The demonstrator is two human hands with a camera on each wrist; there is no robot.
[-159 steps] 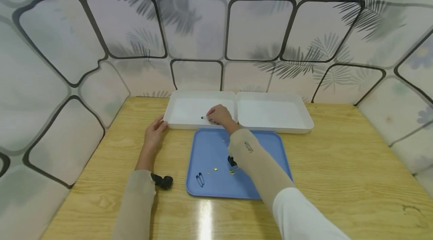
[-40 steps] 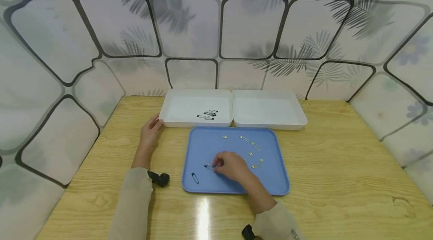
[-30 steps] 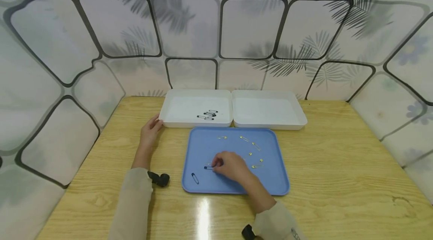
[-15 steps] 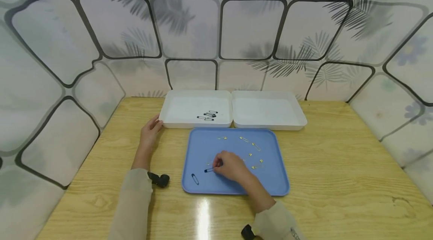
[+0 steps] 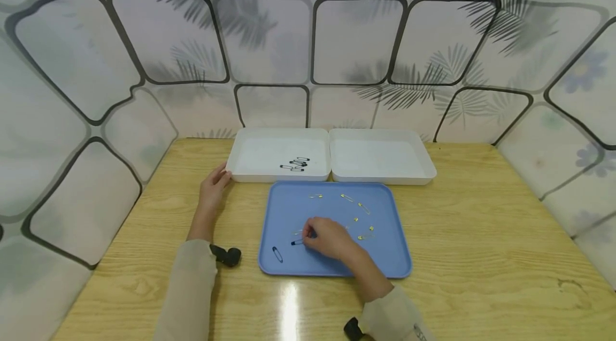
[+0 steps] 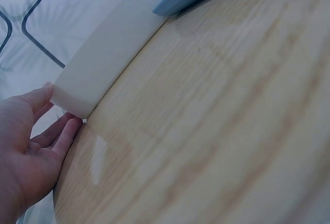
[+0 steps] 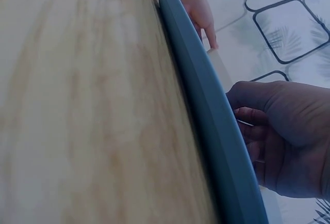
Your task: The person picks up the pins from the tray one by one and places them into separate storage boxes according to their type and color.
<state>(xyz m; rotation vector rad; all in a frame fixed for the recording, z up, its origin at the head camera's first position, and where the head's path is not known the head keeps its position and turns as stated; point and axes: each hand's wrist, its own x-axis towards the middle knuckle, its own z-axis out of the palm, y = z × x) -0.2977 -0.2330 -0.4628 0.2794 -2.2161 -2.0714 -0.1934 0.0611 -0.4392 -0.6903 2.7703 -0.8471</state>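
- My right hand [image 5: 329,238] pinches a black safety pin [image 5: 297,242] inside the blue tray [image 5: 289,207].
- The pin juts towards 9 o'clock, its long axis roughly 9-to-3; my right hand is nearer.
- My left hand [image 5: 212,191], at the pin's 10 o'clock, touches 1 white tray's [image 5: 260,151] corner, fingers relaxed.

Smooth, glossy wood-grained tabletop [image 5: 491,245]; smooth, plastic-looking blue tray [image 5: 387,258] and white trays [image 5: 260,148]; shiny metal gold-coloured safety pins [image 5: 363,208]; metal-looking black safety pins [image 5: 277,254]; matt cloth sleeves [image 5: 190,282].
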